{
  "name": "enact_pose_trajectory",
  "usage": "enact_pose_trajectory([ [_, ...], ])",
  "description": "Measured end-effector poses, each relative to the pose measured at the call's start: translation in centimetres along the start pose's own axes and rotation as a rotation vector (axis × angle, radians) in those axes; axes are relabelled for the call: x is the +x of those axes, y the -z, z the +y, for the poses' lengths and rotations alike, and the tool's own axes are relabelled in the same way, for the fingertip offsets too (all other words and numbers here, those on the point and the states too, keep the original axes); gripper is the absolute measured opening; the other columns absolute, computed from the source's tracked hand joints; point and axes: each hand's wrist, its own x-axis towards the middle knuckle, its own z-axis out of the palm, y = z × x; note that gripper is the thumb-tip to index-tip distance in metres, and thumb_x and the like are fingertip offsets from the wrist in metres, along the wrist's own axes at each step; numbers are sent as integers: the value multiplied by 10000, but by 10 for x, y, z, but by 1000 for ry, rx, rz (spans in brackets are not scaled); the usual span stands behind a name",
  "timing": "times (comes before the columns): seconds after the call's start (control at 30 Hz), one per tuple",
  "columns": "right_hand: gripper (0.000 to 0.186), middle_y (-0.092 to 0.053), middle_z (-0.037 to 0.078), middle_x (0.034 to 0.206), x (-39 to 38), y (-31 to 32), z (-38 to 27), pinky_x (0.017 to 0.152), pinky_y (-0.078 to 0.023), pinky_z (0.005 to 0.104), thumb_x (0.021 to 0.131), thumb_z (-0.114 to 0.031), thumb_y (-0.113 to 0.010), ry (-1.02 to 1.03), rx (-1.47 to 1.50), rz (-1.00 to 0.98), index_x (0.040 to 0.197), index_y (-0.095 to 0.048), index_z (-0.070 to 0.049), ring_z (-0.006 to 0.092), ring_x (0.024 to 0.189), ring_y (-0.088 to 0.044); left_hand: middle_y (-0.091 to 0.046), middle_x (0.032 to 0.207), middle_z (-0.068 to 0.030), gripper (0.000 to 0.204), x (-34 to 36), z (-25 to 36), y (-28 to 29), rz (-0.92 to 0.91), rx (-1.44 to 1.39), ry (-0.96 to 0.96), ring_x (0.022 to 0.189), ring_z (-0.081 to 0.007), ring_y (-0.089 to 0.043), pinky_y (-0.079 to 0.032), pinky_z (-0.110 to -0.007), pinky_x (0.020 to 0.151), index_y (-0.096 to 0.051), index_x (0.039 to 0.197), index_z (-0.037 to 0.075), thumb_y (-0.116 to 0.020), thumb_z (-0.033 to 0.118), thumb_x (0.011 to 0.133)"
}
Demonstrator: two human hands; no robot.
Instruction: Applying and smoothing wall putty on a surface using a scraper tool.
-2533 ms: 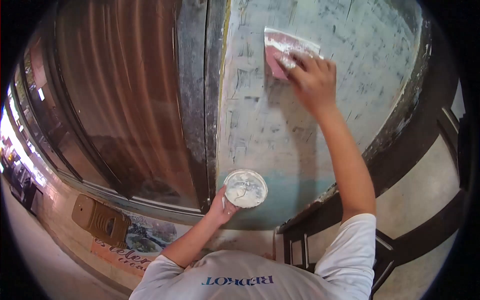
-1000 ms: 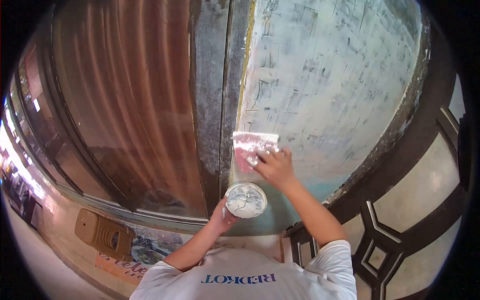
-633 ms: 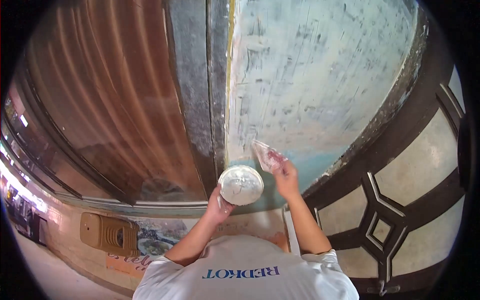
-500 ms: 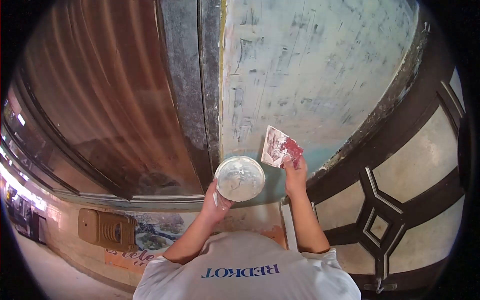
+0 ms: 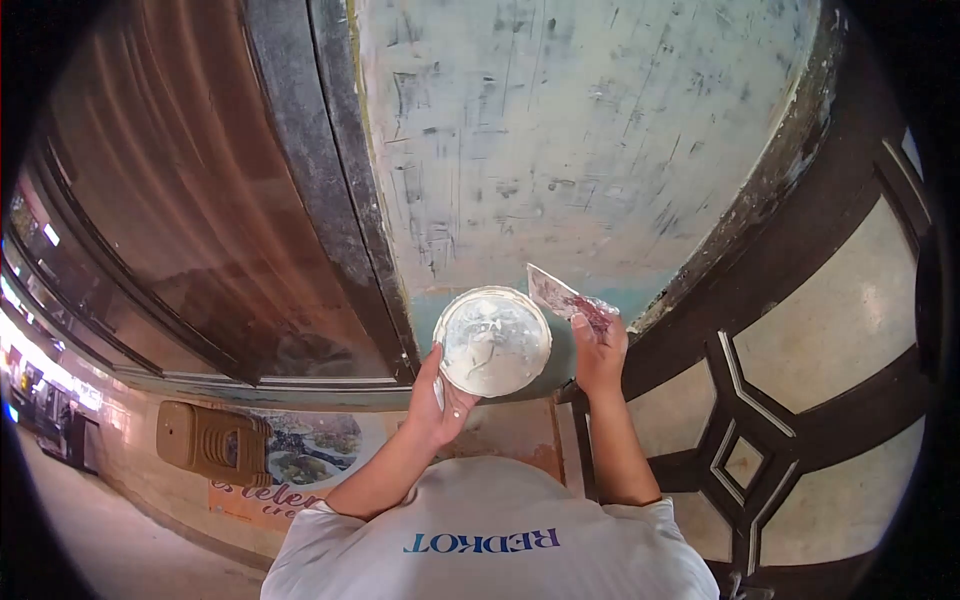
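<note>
My left hand (image 5: pixel 440 400) is closed on a round, shallow container (image 5: pixel 492 340) streaked with white paste, holding it at chest height. Just right of its rim, my right hand (image 5: pixel 600 355) grips a red putty scraper (image 5: pixel 562 295) coated in white, its blade tilted up and to the left. Above both hands is a pale wall panel (image 5: pixel 590 130) with grey marks and a bluish-green lower band; whether the scraper touches it I cannot tell.
A dark weathered post (image 5: pixel 320 170) and glass pane with brown curtain (image 5: pixel 190 200) stand left. A dark paneled door (image 5: pixel 820 300) is at right. Low left are stacked brown plastic stools (image 5: pixel 205 435) and a printed banner (image 5: pixel 310 450).
My right hand has brought the scraper down from high on the wall to beside the container, turning the blade. My left hand and the container have risen slightly in the view.
</note>
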Motion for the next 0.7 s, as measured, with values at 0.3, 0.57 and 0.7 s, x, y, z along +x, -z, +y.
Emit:
enact_pose_trajectory([
  [0.3, 142, -640, 158, 926, 15, 41, 18, 734, -505, 334, 890, -48, -583, 244, -171, -112, 1001, -613, 35, 264, 829, -632, -440, 1409, -169, 497, 8, -38, -30, 101, 40, -116, 1275, -306, -475, -399, -459, 1079, -320, 1411, 14, -335, 339, 1034],
  [0.57, 159, -631, 158, 942, 24, 73, 62, 690, -502, 355, 899, -52, -562, 311, -165, -269, 1040, -630, -21, 315, 788, -623, -435, 1411, -168, 485, 14, -70, -47, 151, 78, -164, 1266, -298, -486, -430, -450, 1055, -324, 1406, 18, -325, 332, 1037],
  [0.7, 183, -620, 144, 950, 24, 91, 77, 692, -501, 351, 891, -43, -565, 263, -209, -372, 1062, -632, -35, 305, 798, -618, -446, 1403, -164, 483, 19, -91, -39, 203, 56, -162, 1259, -294, -496, -445, -446, 1042, -329, 1400, 11, -312, 331, 1039],
])
